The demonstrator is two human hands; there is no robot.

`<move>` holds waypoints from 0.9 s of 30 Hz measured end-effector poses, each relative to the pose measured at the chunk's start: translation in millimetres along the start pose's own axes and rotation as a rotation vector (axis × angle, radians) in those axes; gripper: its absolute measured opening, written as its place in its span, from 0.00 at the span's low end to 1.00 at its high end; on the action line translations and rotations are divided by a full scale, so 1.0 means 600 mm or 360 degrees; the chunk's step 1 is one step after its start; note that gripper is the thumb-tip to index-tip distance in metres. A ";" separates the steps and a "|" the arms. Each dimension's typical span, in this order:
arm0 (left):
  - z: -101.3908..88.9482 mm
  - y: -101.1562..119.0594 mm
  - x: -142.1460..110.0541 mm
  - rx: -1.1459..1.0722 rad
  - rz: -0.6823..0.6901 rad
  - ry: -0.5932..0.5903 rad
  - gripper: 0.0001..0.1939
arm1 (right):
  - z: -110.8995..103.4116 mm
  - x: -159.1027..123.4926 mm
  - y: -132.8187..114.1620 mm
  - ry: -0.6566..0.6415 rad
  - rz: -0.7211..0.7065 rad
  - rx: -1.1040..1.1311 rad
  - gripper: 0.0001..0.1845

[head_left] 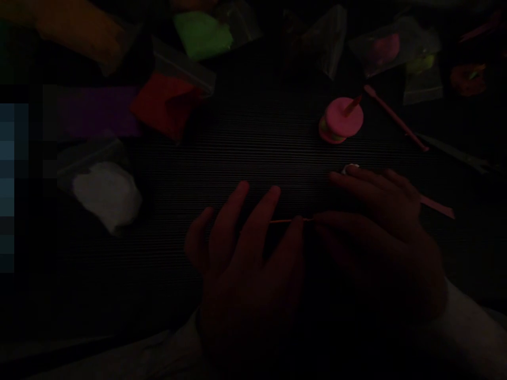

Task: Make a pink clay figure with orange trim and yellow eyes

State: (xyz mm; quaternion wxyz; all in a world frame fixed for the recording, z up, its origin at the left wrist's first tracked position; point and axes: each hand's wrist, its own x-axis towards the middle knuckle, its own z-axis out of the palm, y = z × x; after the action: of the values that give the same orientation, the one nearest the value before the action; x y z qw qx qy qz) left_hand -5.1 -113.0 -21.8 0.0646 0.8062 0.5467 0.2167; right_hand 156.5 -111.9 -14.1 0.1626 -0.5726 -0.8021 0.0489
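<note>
The picture is very dark. A thin orange strand (283,221), which looks like rolled modelling clay, runs sideways between my two hands. My left hand (253,258) is spread over the table with its fingers apart, and the index finger or thumb touches the strand. At the strand's right end, my right hand (388,227) pinches it between thumb and forefinger; its other fingers stretch forward. Under those fingertips lies a small white lump (350,169), mostly hidden. Beyond it stands a pink, round, layered clay piece (344,117) with a green middle and a reddish stick on top.
A pink modelling tool (396,119) and a dull flat blade-like tool (455,150) lie at right. Another pink strip (438,206) pokes out beside my right hand. Bags of white (106,192), red (166,103), purple (99,111) and green clay (204,34) lie left and behind.
</note>
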 end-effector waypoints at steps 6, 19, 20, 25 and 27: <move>-0.001 0.000 0.000 -0.0033 -0.0007 -0.0016 0.11 | -0.004 -0.008 -0.003 0.0007 -0.0094 -0.0052 0.06; -0.004 -0.003 -0.003 -0.0105 -0.0054 0.0039 0.12 | -0.007 -0.015 -0.003 0.0028 -0.0074 -0.0046 0.11; -0.005 -0.003 -0.003 -0.0125 -0.0081 0.0050 0.12 | -0.008 -0.017 -0.003 0.0030 -0.0071 -0.0044 0.11; -0.016 -0.015 -0.011 -0.0123 -0.0096 0.0157 0.13 | -0.002 -0.020 -0.006 -0.0006 -0.0125 -0.0134 0.14; -0.021 -0.025 -0.014 -0.0089 -0.0093 0.0174 0.14 | 0.001 -0.020 -0.008 -0.0027 -0.0141 -0.0180 0.15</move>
State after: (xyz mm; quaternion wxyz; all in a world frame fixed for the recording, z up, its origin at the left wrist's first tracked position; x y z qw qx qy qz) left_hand -25.8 -116.2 -18.1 0.0635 0.7748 0.5664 0.2736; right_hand 155.3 -124.5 -15.6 0.1251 -0.5445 -0.8294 0.0010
